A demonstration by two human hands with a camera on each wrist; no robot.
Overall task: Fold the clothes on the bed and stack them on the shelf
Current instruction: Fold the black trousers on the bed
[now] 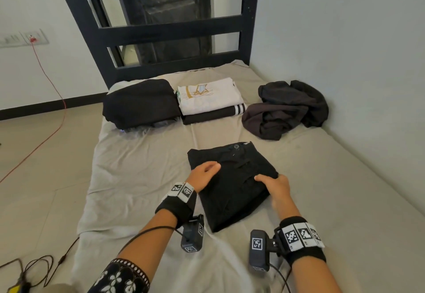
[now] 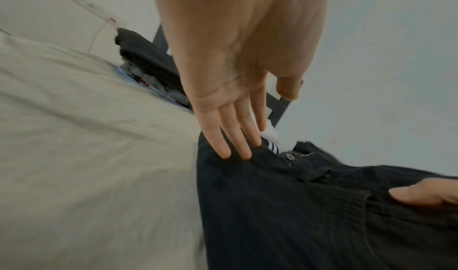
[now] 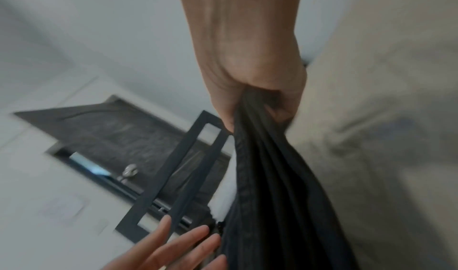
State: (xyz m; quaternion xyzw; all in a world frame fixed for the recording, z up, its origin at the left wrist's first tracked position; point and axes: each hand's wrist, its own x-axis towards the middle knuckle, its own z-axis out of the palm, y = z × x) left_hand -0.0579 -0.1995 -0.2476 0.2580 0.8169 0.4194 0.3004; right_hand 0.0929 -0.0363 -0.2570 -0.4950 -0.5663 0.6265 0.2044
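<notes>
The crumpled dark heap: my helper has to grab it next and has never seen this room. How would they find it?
Start at the black headboard and follow the bed along the right-hand wall. The dark heap lies against that wall, right of the white shirt. It alone is crumpled; every other garment is folded flat.

head: bright, even, soft shadows, edges bowed | wrists: dimmer, motion-blurred, strongly warped at edges
</notes>
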